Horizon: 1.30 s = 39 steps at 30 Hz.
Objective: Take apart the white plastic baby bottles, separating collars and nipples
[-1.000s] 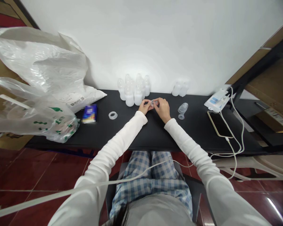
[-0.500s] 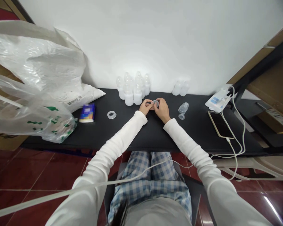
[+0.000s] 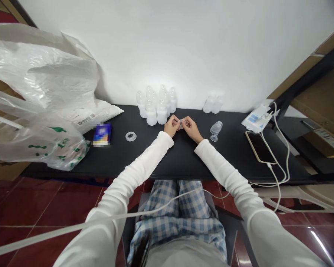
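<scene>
Over the middle of the black table, my left hand (image 3: 171, 127) and my right hand (image 3: 192, 129) pinch a translucent bottle ring (image 3: 181, 121) between them, thumbs and fingertips pressed on its edge. The fingers hide much of it, and whether a nipple sits inside I cannot tell. Behind my left hand, several white baby bottles (image 3: 151, 118) with clear domed caps stand upright in a group. To the left lies a loose white bottle ring (image 3: 127, 137). Right of my right hand, a clear cap (image 3: 216, 127) lies on its side, with a small clear nipple (image 3: 214, 138) in front.
White bottles (image 3: 208, 105) stand by the wall. At the right are a phone (image 3: 258, 146) on a charging cable and a white packet (image 3: 254, 120). A blue box (image 3: 102, 133), a white plastic bag (image 3: 69, 78) and a clear printed bag (image 3: 58, 148) sit left. A cable crosses my lap.
My right hand has shifted from lying over the ring to pinching its right edge with thumb and fingers. The ring appears tilted differently. The other things stay in place.
</scene>
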Tool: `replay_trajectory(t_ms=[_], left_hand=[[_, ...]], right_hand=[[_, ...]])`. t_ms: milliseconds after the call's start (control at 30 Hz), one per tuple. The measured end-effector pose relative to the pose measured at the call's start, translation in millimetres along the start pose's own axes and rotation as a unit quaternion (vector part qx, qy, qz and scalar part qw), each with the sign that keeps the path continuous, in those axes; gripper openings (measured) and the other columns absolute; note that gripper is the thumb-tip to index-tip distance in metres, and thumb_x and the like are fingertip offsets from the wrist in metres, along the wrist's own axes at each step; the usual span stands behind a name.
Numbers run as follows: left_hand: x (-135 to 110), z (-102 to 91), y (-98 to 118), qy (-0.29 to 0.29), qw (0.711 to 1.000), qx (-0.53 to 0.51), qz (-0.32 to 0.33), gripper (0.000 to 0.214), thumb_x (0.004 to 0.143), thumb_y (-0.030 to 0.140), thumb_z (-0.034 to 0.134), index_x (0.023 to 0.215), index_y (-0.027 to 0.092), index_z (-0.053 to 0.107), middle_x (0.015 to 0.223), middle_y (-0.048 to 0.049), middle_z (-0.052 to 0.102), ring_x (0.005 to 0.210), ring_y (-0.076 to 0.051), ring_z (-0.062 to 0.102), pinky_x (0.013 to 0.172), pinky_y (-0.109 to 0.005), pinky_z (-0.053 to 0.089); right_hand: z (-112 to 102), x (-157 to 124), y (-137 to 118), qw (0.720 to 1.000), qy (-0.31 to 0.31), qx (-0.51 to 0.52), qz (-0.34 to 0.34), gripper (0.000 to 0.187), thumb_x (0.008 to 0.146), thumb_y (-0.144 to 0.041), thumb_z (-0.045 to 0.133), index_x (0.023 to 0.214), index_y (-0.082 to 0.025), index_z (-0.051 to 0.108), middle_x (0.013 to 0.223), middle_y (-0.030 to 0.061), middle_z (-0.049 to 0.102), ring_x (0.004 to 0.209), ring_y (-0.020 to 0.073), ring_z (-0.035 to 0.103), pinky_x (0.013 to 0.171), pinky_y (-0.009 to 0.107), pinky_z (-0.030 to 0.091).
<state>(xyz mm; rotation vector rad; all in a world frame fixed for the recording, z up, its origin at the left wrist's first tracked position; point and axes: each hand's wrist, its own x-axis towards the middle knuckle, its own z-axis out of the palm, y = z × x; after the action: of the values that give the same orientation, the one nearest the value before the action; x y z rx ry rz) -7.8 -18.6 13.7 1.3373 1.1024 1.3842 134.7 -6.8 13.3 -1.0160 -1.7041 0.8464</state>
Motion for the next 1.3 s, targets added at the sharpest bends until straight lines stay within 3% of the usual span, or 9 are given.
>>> replay_trajectory(t_ms=[167, 367, 633, 833, 1033, 1300], left_hand=[[0, 0.5, 1, 0.005, 1.000, 0.016, -0.004, 0.023, 0.080, 0.027, 0.077, 0.079, 0.022, 0.054, 0.054, 0.0065, 0.058, 0.049, -0.009, 0.054, 0.053, -0.022, 0.044], [2, 3.2, 4, 0.011, 1.000, 0.008, -0.024, 0.017, 0.082, 0.019, 0.071, 0.083, 0.022, 0.055, 0.056, 0.0074, 0.056, 0.052, -0.009, 0.056, 0.057, -0.021, 0.047], [3, 4.3, -1, -0.014, 0.999, -0.039, -0.011, 0.030, 0.069, 0.006, 0.073, 0.091, 0.022, 0.059, 0.071, 0.0050, 0.060, 0.068, -0.009, 0.060, 0.074, -0.023, 0.050], [8, 2.9, -11, -0.003, 0.999, -0.036, -0.003, 0.028, 0.070, 0.004, 0.067, 0.089, 0.022, 0.057, 0.069, 0.0059, 0.058, 0.062, -0.009, 0.057, 0.070, -0.023, 0.049], [9, 1.8, -8, 0.021, 0.999, -0.036, -0.002, 0.029, 0.066, 0.000, 0.069, 0.081, 0.020, 0.056, 0.067, 0.0063, 0.056, 0.062, -0.008, 0.054, 0.069, -0.022, 0.046], [13, -1.7, -10, 0.031, 0.995, -0.082, -0.045, 0.028, 0.069, 0.002, 0.068, 0.089, 0.018, 0.058, 0.070, 0.0039, 0.063, 0.067, -0.010, 0.061, 0.073, -0.025, 0.052]], right_hand=[[-1, 2, 2, 0.999, -0.006, 0.035, 0.000, 0.050, 0.079, -0.071, 0.060, 0.083, -0.022, 0.053, 0.072, -0.0032, 0.055, 0.069, 0.0122, 0.052, 0.066, 0.026, 0.042], [0, -2, -4, 1.000, 0.003, 0.023, 0.007, 0.048, 0.083, -0.071, 0.056, 0.084, -0.023, 0.052, 0.072, -0.0038, 0.054, 0.067, 0.0116, 0.050, 0.065, 0.026, 0.043], [-4, 4, -4, 1.000, 0.022, 0.006, -0.003, 0.043, 0.083, -0.066, 0.058, 0.084, -0.024, 0.052, 0.069, -0.0042, 0.049, 0.062, 0.0112, 0.044, 0.060, 0.026, 0.040], [0, 4, -3, 0.999, 0.025, -0.021, -0.032, 0.037, 0.086, -0.060, 0.056, 0.084, -0.023, 0.052, 0.067, -0.0044, 0.045, 0.062, 0.0117, 0.042, 0.062, 0.027, 0.039], [4, 1, -3, 0.997, 0.019, -0.062, -0.044, 0.036, 0.087, -0.059, 0.057, 0.085, -0.024, 0.053, 0.071, -0.0025, 0.050, 0.066, 0.0135, 0.044, 0.062, 0.028, 0.041], [5, -1, -8, 0.997, 0.026, -0.060, -0.037, 0.036, 0.092, -0.056, 0.050, 0.098, -0.022, 0.058, 0.081, 0.0006, 0.061, 0.071, 0.0139, 0.055, 0.070, 0.028, 0.048]])
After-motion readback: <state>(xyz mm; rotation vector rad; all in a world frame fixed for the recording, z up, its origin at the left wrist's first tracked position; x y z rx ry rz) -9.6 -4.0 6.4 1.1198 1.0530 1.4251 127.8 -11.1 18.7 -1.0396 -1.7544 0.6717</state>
